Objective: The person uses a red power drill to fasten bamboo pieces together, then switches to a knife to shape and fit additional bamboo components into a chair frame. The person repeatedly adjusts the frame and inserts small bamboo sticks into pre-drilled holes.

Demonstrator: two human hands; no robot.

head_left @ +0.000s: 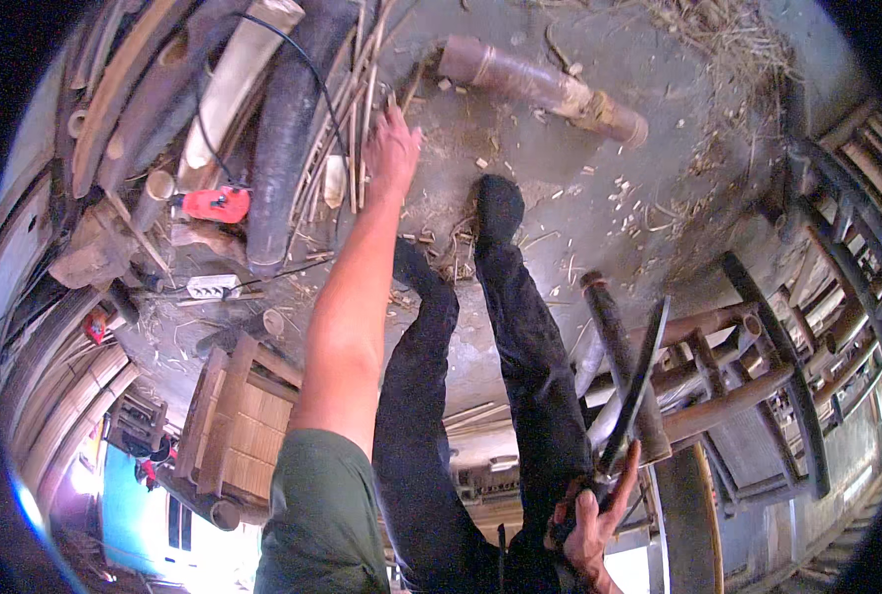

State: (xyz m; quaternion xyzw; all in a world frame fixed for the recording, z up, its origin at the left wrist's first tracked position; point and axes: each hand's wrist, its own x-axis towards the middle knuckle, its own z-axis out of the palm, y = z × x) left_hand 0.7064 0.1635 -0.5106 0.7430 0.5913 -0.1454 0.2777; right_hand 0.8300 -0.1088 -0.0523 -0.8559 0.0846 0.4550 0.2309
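My left arm stretches far forward. My left hand (391, 156) is over the edge of a bundle of thin bamboo sticks (361, 109), fingers forward and thumb apart; whether it touches a stick is hard to make out. Low on the right, my right hand (591, 527) is wrapped round the dark handle of a machete (637, 394). Its long narrow blade points up and away, in front of a brown bamboo frame. Ahead on the floor lies a thick brown bamboo section (540, 87), apart from both hands.
Bamboo poles (297, 148) fill the left side, with a red power tool (217, 204) and its black cord on them. A white power strip (213, 286) lies nearer. Bamboo chairs (748, 386) crowd the right; a slatted bamboo piece (248, 426) stands left. Chips litter the floor.
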